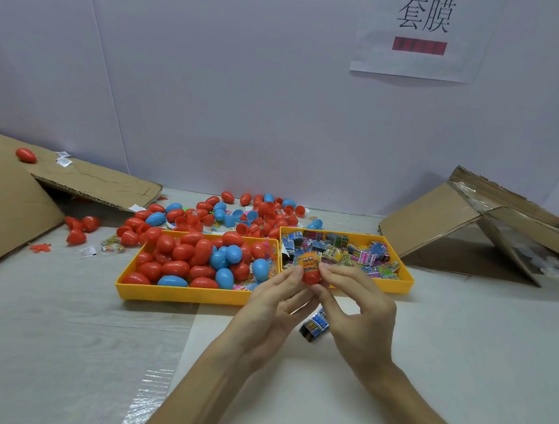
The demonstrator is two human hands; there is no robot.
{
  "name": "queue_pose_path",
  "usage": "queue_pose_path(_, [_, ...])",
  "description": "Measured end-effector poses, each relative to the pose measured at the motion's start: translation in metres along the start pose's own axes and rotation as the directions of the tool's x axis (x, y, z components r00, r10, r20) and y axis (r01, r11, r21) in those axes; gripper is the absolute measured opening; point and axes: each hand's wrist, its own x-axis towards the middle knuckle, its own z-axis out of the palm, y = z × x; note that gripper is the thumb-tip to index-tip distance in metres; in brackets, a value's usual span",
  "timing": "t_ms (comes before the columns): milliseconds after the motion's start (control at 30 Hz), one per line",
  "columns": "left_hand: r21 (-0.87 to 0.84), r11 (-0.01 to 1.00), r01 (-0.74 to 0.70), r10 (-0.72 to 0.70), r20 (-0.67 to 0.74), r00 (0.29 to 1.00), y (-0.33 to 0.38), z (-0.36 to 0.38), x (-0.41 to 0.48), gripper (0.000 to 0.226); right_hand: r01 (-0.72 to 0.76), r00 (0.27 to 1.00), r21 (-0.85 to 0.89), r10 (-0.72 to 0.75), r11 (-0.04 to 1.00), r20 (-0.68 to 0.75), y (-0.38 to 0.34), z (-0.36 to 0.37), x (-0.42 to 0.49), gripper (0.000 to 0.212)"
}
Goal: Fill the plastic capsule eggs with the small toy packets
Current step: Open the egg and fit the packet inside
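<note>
Red egg [311, 276] held just before the trays [185, 296], orange packet [308, 261] over its top. The left hand [277, 296] pinches it from 9 o'clock, the right hand [359, 308] from 3 o'clock, likely to steady it. A spare packet [315, 325] lies at 6 o'clock.

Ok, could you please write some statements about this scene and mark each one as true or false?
1. The left hand and right hand together hold a red capsule egg with an orange printed wrap. True.
2. The left yellow tray contains only blue eggs. False: it contains red and blue eggs, mostly red.
3. The right yellow tray contains printed packets. True.
4. A blue egg lies on the left cardboard. False: a lone red egg lies there.
5. A blue printed packet lies on the table below the hands. True.
</note>
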Motion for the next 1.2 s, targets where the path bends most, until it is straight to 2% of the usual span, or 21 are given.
queue_pose_path(167, [0.020,1.000,0.008,-0.008,-0.010,1.000,-0.0005,-0.0013,0.0009,0.023,0.005,1.000,0.009,-0.005,1.000,-0.006,0.0013,-0.0001,-0.0007,0.027])
queue_pose_path(433, [0.053,0.999,0.014,-0.012,-0.020,1.000,-0.0020,-0.0018,0.0022,0.034,-0.104,0.994,0.109,0.100,0.989,0.048,-0.0024,0.0017,0.0024,0.033])
queue_pose_path(900, [0.150,0.989,0.004,-0.001,-0.021,1.000,-0.0048,-0.0041,0.0054,0.037,-0.015,1.000,0.065,0.014,0.998,0.016,0.0009,-0.0003,0.0018,0.029])
queue_pose_path(1067, [0.133,0.991,0.010,-0.006,-0.027,1.000,-0.0071,-0.0049,0.0072,0.040,-0.006,1.000,0.063,0.005,0.998,0.012,0.0008,-0.0007,0.0011,0.028])
queue_pose_path(1200, [0.093,0.996,0.012,-0.010,-0.016,1.000,-0.0067,-0.0051,0.0079,0.042,-0.098,0.995,0.112,0.093,0.989,0.047,-0.0034,0.0005,0.0030,0.038])
